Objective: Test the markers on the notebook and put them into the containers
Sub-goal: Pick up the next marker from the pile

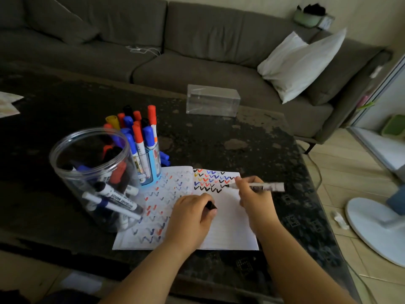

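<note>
You have open table (219, 139) across the frame's centre, between the clear box (212, 100) at upper centre and the notebook (228, 224) below it. Left of centre is crowded: the big clear jar (87, 172) and the blue holder (149, 165) bristling with capped markers stand just beside the notebook's left page. Right of the notebook the table is bare to its edge. The lower right page is unblocked; your left hand (190, 218) covers the notebook's middle.
</note>
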